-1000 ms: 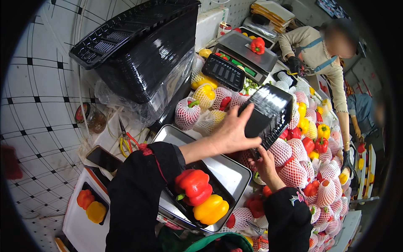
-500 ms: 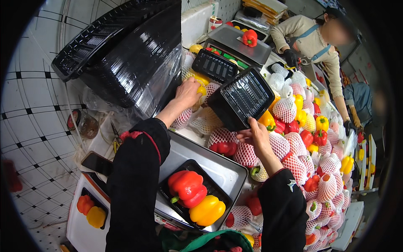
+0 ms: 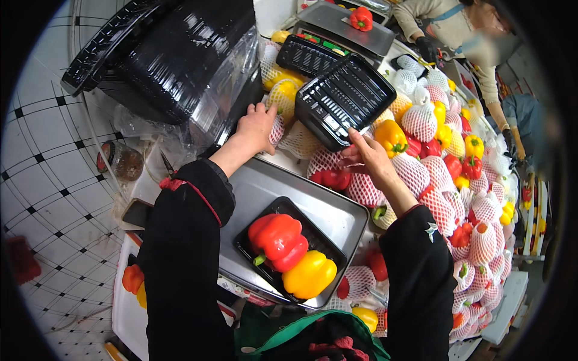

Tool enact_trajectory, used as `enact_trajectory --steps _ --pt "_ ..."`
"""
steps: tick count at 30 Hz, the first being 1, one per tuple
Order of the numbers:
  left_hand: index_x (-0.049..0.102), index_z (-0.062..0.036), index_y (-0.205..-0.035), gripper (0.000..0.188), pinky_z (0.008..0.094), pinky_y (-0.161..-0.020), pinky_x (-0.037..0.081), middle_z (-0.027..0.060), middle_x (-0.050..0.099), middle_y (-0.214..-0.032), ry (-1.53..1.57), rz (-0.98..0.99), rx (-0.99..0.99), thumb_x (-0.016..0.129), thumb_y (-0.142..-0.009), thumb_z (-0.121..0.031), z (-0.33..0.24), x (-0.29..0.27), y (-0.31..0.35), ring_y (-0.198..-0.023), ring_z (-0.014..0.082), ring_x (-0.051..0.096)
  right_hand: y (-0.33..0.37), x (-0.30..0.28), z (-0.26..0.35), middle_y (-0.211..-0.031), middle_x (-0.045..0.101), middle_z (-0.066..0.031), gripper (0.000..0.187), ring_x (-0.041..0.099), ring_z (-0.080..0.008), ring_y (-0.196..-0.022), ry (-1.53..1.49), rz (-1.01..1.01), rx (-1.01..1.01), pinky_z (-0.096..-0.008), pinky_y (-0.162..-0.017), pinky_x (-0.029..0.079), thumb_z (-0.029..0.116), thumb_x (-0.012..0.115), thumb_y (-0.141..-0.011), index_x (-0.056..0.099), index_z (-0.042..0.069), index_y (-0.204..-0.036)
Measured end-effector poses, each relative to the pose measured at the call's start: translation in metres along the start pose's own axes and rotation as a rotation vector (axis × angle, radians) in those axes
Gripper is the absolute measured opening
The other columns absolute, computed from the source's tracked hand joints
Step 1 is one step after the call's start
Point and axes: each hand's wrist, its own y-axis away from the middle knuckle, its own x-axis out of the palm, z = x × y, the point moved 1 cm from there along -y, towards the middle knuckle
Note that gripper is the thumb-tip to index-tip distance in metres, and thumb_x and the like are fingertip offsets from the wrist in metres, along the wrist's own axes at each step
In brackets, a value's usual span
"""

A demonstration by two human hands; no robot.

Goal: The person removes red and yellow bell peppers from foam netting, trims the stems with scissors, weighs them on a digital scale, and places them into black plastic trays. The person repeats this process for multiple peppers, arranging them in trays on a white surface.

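My left hand (image 3: 256,129) is open, fingers spread beside a small foam-netted pepper (image 3: 277,129), below a netted yellow pepper (image 3: 282,99). My right hand (image 3: 373,162) grips the near edge of a tilted stack of deep black plastic trays (image 3: 346,99). One digit lies over the rim; the others curl at the underside, partly hidden. Between my forearms, a red bell pepper (image 3: 277,240) and a yellow bell pepper (image 3: 310,275) lie side by side in a black tray (image 3: 283,207). That tray sits on a metal scale platform (image 3: 247,186).
At the left stands a large stack of black trays (image 3: 162,72) in clear film. A heap of foam-netted peppers (image 3: 445,207) covers the right side. Farther back are another scale (image 3: 343,30) bearing a red pepper and a co-worker's gloved hand (image 3: 426,51). A glass jar (image 3: 127,163) stands left.
My left hand has drawn back toward me from the netted yellow pepper, and its fingers have spread. My right hand stays at the tray stack. The view has shifted, so the scene sits differently.
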Motion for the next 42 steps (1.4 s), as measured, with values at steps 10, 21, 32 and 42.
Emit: enact_trajectory --steps 10,21,32,42 --pt "0.040 -0.0012 -0.133 0.099 0.0443 -0.089 0.049 0.0282 0.051 -0.111 0.280 0.004 0.022 0.083 -0.050 -0.034 0.006 0.005 -0.001 -0.100 0.0442 0.056 0.017 -0.001 -0.026 -0.112 0.050 -0.0131 0.065 0.055 -0.0295 -0.101 1.406 0.163 -0.895 -0.0395 -0.078 0.049 0.023 0.076 -0.065 0.056 0.020 -0.126" --pt "0.033 -0.0036 -0.142 0.100 0.0441 -0.095 0.045 0.0309 0.045 -0.128 0.228 -0.157 0.131 0.081 -0.062 -0.041 0.005 0.000 0.021 -0.109 0.0438 0.054 -0.009 0.014 -0.026 -0.107 0.059 -0.0105 0.074 0.051 -0.0317 -0.106 1.330 0.041 -0.921 -0.0396 -0.081 0.051 0.036 0.079 -0.050 0.060 0.021 -0.120" --pt "0.064 0.0045 -0.110 0.035 0.0273 -0.076 0.052 0.0103 0.068 -0.098 1.105 -0.038 0.226 0.067 -0.086 -0.020 -0.010 -0.071 0.082 -0.087 0.0130 0.066 0.007 -0.020 -0.012 -0.102 0.066 -0.0185 0.087 0.063 -0.0342 -0.098 0.903 0.188 -0.611 -0.0392 -0.087 0.050 0.061 0.082 -0.054 0.060 0.012 -0.122" --pt "0.061 -0.0007 -0.115 0.033 0.0303 -0.084 0.051 0.0078 0.059 -0.117 1.139 -0.041 0.271 0.066 -0.083 -0.007 -0.037 -0.114 0.192 -0.099 0.0160 0.062 0.069 -0.035 -0.003 -0.111 0.053 -0.0167 0.091 0.050 -0.0349 -0.098 1.271 -0.218 -1.113 -0.0454 -0.084 0.044 0.041 0.085 -0.049 0.051 0.022 -0.131"
